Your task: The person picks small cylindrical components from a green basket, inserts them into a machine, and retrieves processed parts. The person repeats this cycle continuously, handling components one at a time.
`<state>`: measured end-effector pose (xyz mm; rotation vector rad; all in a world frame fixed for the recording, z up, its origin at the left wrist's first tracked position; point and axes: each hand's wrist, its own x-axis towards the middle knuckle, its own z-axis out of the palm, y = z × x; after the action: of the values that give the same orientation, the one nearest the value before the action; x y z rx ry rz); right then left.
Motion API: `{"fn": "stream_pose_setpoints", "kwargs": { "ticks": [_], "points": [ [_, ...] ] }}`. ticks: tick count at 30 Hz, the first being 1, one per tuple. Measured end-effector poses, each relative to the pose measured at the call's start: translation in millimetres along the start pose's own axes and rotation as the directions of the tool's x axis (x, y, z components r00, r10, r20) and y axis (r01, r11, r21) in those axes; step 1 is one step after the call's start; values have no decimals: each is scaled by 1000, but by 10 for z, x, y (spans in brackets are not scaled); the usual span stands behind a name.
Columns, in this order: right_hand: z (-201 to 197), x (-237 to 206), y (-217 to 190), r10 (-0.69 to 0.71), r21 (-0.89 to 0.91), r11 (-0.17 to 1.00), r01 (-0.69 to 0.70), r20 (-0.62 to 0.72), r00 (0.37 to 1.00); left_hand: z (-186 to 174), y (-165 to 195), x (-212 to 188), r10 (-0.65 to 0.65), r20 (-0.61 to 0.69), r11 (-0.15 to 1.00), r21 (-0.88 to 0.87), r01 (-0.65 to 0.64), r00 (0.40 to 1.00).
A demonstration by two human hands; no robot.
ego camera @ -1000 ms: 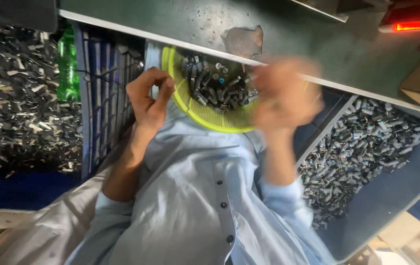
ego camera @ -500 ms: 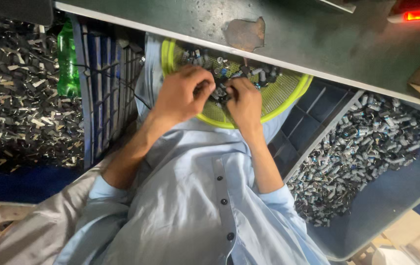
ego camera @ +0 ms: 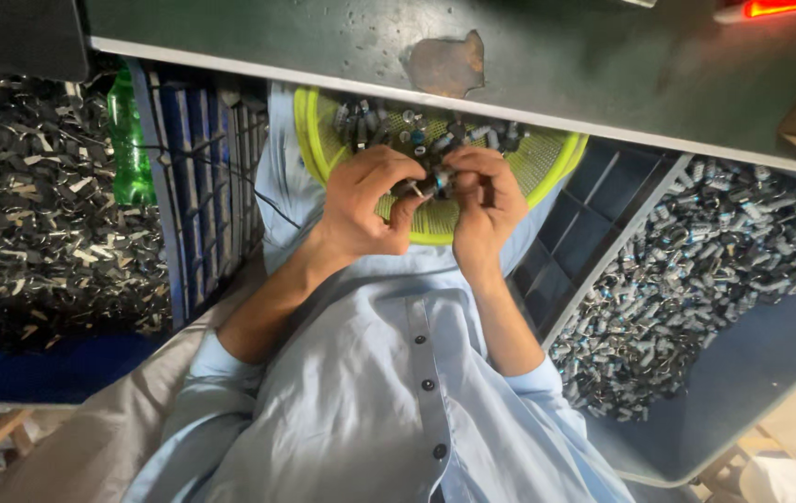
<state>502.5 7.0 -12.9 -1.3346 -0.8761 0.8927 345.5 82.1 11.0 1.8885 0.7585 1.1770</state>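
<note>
Small metal part (ego camera: 426,184), dark and cylindrical, sits pinched between both hands above a yellow-green basket (ego camera: 547,158) resting on the person's lap. Left hand (ego camera: 370,205) curls its fingers around one end; right hand (ego camera: 484,200) grips the other end with fingertips pressed together. Likely risk: the part could slip from such a fingertip hold and drop among the similar parts in the basket below, because the grip covers little of it. A tray of grey parts (ego camera: 696,298) lies to the right.
</note>
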Motion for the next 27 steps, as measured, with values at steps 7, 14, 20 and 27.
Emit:
{"fn": "stream_pose_setpoints", "kwargs": {
  "ticks": [7, 14, 20, 27],
  "points": [
    [10, -31, 55, 76, 109, 991, -81, 47, 996, -131, 39, -66, -160, 92, 987, -17, 162, 983],
    [31, -80, 216, -46, 175, 984, 38, 41, 998, -156, 238, 24, -382, 129, 890, -217, 402, 915],
    [-115, 126, 262, 168, 670, 736, -95, -44, 985, -957, 331, 142, -215, 330, 477, -786, 393, 919],
    [-100, 136, 185, 187, 590, 790, -166, 25, 982, -1494, 94, -137, -81, -196, -62, -978, -201, 977]
  ]
}}
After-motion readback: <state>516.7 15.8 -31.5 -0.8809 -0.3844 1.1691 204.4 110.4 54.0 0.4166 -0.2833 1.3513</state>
